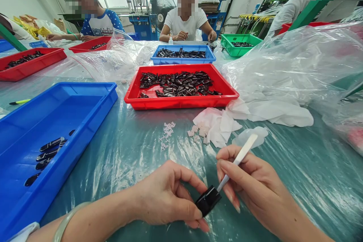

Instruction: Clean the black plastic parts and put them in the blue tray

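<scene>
A small glossy black part (pixel 208 201) is pinched between the thumb and fingers of my left hand (pixel 167 196), low in the middle of the view. My right hand (pixel 252 185) grips a thin white tool (pixel 243 152) like a pen, its narrow tip at the upper right end of the black part. Beyond my hands, small pale scraps (pixel 168 131) lie on the plastic-covered table (pixel 113 166), beside a crumpled white tissue (pixel 217 126). A red tray (pixel 181 103) farther off holds many black parts.
At the left stands a blue tray (pixel 82 90) with several black pieces. Clear plastic bags (pixel 283 64) spread over the right side. A smaller blue tray (pixel 183 61), a green tray (pixel 241 38) and more red trays are farther back. People sit across the table.
</scene>
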The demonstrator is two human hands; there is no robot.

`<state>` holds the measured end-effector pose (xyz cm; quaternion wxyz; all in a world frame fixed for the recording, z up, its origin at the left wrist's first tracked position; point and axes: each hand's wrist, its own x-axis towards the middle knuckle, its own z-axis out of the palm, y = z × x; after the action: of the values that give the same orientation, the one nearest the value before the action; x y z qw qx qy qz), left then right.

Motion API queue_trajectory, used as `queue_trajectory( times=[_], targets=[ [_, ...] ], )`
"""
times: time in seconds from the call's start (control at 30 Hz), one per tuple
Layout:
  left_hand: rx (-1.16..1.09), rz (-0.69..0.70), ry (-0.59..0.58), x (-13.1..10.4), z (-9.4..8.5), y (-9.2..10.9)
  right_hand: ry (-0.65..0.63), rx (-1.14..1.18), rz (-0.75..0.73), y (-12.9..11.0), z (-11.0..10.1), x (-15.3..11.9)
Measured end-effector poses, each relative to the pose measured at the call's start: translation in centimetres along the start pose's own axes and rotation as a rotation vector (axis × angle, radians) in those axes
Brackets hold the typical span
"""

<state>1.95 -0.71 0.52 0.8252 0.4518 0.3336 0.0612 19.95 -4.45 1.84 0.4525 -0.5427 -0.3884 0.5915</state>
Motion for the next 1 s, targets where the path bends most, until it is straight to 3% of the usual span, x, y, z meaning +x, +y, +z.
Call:
queue_trajectory(
  times=[1.0],
  targets=[
    [-0.055, -0.002, -0.007, 0.04, -0.02, -0.14, -0.019, -0.032, -0.024, -0.2, -0.16, -0.04]
  ],
)
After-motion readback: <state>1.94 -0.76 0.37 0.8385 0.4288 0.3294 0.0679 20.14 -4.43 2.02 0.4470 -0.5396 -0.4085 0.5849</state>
